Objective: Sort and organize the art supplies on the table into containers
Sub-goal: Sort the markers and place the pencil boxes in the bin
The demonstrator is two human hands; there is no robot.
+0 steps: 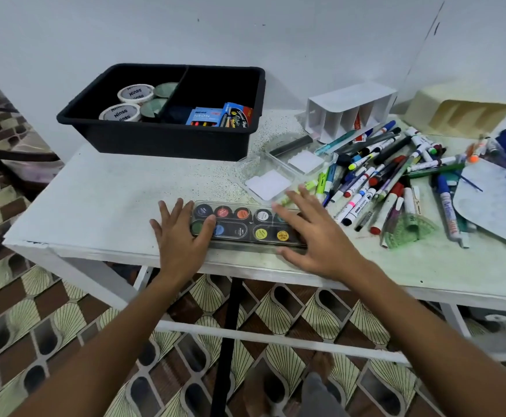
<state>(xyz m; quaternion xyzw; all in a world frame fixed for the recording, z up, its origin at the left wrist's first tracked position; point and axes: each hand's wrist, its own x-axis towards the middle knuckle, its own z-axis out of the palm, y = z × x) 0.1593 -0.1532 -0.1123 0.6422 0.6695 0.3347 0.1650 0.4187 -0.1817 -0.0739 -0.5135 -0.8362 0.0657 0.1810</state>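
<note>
A clear paint set case with round pots of colour in two rows lies flat near the front edge of the white table. The left hand rests with spread, straight fingers at the left end of the case, the thumb lying over its corner. The right hand is also flat and spread, and covers the right end of the case; neither hand grips it. Behind, a black divided bin holds round tubs on its left side and small boxes on its right side. A heap of markers and pens lies to the right of the case, near a white slotted organizer that stands at the wall.
</note>
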